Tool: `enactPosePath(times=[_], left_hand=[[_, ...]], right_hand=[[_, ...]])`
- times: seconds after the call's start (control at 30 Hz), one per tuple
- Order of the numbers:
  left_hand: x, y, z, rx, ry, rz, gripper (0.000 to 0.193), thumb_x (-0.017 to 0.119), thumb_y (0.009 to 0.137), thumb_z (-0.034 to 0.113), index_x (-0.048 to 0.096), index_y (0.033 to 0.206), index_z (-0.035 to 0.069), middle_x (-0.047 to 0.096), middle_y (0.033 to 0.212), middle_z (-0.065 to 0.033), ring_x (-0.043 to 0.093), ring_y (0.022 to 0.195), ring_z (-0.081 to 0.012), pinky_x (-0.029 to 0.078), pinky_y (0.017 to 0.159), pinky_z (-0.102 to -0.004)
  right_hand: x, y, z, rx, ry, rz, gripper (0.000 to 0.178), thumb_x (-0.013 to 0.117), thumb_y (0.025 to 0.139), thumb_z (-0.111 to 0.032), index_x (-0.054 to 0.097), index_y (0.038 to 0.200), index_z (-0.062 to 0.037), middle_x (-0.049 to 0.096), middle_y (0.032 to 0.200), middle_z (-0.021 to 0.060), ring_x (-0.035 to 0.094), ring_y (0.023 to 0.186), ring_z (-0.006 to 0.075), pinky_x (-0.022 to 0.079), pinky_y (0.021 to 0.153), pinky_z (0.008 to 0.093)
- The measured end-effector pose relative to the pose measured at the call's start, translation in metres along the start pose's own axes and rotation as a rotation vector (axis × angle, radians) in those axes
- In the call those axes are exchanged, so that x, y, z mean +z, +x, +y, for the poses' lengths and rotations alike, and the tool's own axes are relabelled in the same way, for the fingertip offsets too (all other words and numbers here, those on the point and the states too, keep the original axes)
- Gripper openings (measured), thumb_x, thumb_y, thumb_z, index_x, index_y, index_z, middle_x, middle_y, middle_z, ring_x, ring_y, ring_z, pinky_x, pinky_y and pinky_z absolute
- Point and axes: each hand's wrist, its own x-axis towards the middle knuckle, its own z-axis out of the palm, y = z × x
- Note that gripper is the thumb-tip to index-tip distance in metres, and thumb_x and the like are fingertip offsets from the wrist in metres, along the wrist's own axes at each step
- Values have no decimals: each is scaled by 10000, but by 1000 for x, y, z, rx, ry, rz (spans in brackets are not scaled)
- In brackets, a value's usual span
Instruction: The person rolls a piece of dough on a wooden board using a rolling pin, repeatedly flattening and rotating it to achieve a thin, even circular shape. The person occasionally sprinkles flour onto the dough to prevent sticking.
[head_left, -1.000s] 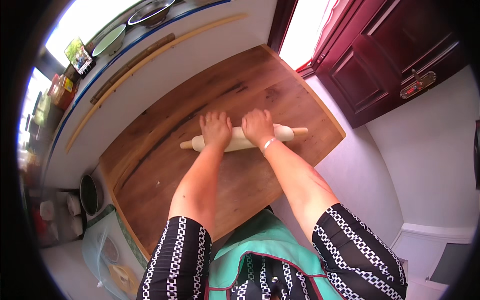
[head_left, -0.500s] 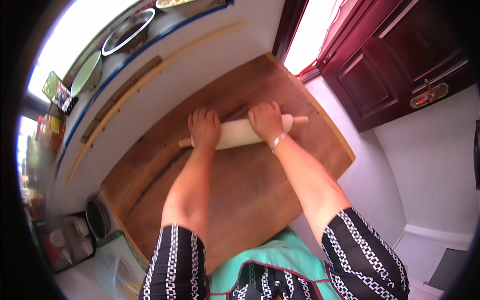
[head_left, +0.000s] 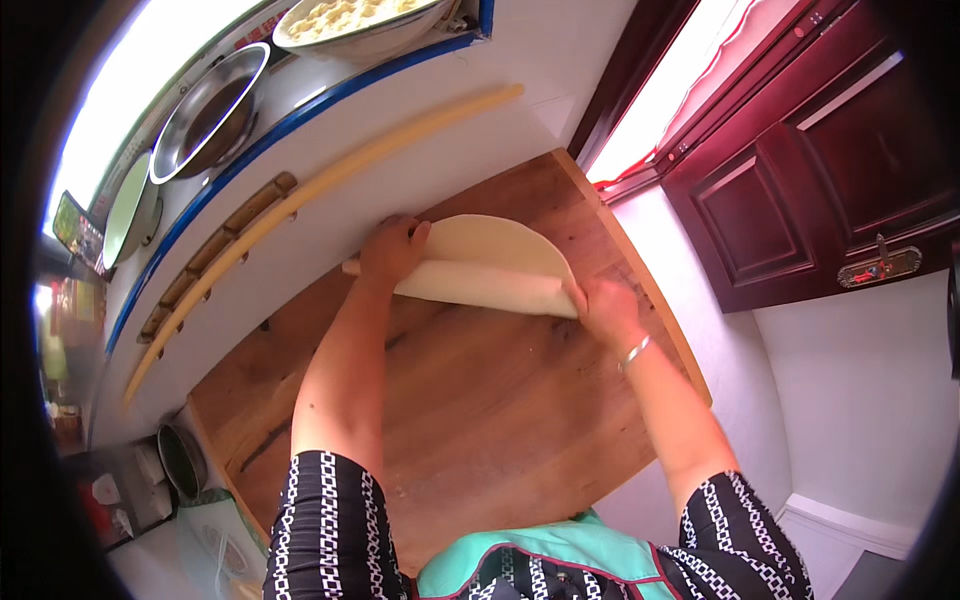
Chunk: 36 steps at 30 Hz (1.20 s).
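A thin, pale sheet of dough lies partly spread on the wooden board, its rounded far edge bowing away from me. Its near part is still wrapped in a long roll around a rolling pin, whose wooden end sticks out at the left. My left hand is closed over the left end of the pin, with the thumb beside the dough. At the roll's right end, my right hand pinches the dough's edge; its fingers are slightly blurred. The rest of the pin is hidden in the dough.
Along the left wall, a long wooden pole is mounted beneath a blue-edged ledge. On the ledge stand a basin of pale pieces, a steel bowl and a green bowl. A dark red door stands at the right.
The dough, earlier fully wound on the pin, is now partly opened out on the far side. My right hand has moved right and nearer, to the roll's end. The view has shifted slightly.
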Motion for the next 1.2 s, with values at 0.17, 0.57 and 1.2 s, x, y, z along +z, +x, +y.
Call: enactPosePath(times=[0.17,0.57,1.2], left_hand=[[-7,-36,-36,-160,107,-105,469,428,926,460,631,1154,104,550,1276,-156,534,1166,-344,437,965,-483],[-26,-274,-165,73,104,533,347,532,902,226,585,1176,21,576,1179,-172,552,1089,-325,406,969,-445],[28,-285,93,-809,-1768,-246,299,555,964,247,521,1173,36,647,1065,-124,643,986,-275,537,800,-345]], right_hand=[[21,-145,-62,110,182,-239,460,543,894,-507,599,830,-54,648,740,185,643,731,375,501,653,489],[79,-298,-208,-100,406,-379,273,650,804,-224,474,953,-78,629,833,154,626,741,376,514,625,465],[6,-8,-29,-724,-116,-167,409,695,793,-173,602,1190,-149,587,1113,66,559,1007,271,460,888,361]])
